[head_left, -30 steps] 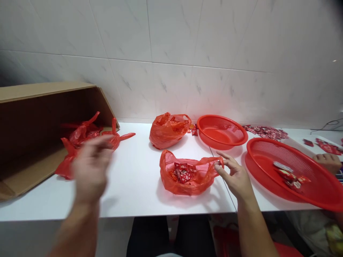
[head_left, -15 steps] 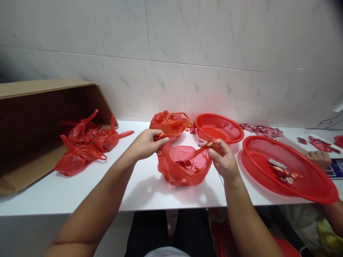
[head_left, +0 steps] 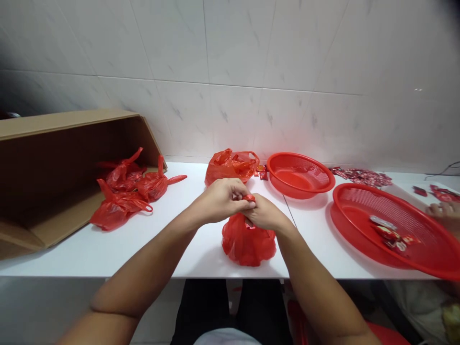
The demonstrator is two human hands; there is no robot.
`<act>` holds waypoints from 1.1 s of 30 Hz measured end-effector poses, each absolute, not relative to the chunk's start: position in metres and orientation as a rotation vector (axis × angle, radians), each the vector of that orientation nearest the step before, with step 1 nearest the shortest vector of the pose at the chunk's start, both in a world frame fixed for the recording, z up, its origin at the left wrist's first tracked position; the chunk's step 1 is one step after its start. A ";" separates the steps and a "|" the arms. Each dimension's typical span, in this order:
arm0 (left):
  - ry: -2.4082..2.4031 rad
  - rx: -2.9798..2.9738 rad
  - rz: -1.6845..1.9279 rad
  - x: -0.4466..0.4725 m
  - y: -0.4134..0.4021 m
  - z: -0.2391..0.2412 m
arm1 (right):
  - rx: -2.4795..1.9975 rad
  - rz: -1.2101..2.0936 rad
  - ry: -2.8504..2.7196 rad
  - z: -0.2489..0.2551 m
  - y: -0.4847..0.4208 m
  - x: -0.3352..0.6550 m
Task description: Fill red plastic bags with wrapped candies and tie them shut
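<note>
A red plastic bag [head_left: 248,244] stands on the white table near its front edge, its top gathered and its mouth drawn together. My left hand [head_left: 227,199] pinches the bag's handles from the left, with a bit of red plastic showing at the fingertips. Against it, my right hand [head_left: 265,213] is closed on the same gathered top; its fingers are partly hidden. Just behind stands another red plastic bag [head_left: 230,165], open at the top, with a few small red packets [head_left: 263,173] beside it.
Left, a cardboard box [head_left: 68,120] lies on its side with several tied red bags [head_left: 120,206] at its opening. Right are a red basket [head_left: 300,179] and a larger, tilted one [head_left: 354,225] holding packets. Many small packets [head_left: 362,176] lie behind; another person's hand [head_left: 445,213] is at far right.
Both hands have come together over the bag. Its mouth, spread wide between them before, is now gathered shut. The view has shifted slightly, and the other person's hand has moved.
</note>
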State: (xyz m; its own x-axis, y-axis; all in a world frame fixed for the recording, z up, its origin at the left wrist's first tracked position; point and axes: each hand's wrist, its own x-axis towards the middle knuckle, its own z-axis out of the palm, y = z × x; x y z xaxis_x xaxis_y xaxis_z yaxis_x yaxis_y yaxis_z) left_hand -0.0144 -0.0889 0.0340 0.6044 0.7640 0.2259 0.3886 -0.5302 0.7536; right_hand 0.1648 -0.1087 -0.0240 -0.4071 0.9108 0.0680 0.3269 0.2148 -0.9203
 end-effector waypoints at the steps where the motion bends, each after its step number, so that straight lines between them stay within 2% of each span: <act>1: 0.905 2.155 0.741 -0.018 -0.090 0.032 | -1.150 1.204 -1.855 -0.027 -0.108 0.164; 6: 0.855 2.112 0.774 -0.030 -0.092 0.011 | -1.078 1.317 -1.820 -0.039 -0.103 0.164; 10: 1.071 2.227 0.966 -0.043 -0.087 0.000 | -1.122 1.352 -1.739 -0.042 -0.102 0.165; 12: 1.196 2.160 1.247 -0.062 -0.084 0.004 | -1.124 1.391 -1.681 -0.039 -0.104 0.167; 16: 1.175 1.848 2.254 -0.100 -0.086 0.012 | -1.078 1.483 -1.650 -0.035 -0.109 0.174; 17: 1.138 1.839 2.302 -0.101 -0.088 0.010 | -1.059 1.498 -1.667 -0.034 -0.109 0.175; 18: 1.114 1.901 2.190 -0.098 -0.091 0.005 | -1.045 1.512 -1.688 -0.035 -0.109 0.176; 21: 0.996 2.138 1.345 -0.068 -0.095 -0.017 | -1.053 1.529 -1.726 -0.037 -0.107 0.176; 23: 0.929 2.125 1.077 -0.046 -0.095 -0.031 | -1.051 1.535 -1.721 -0.038 -0.105 0.175; 28: 1.017 2.107 1.238 -0.029 -0.099 -0.040 | -1.011 1.528 -1.566 -0.041 -0.101 0.171; 31: 0.906 2.103 1.352 -0.026 -0.104 -0.045 | -0.934 1.533 -1.495 -0.042 -0.099 0.172; 33: 0.786 1.994 1.298 -0.022 -0.103 -0.053 | -0.877 1.538 -1.565 -0.040 -0.097 0.176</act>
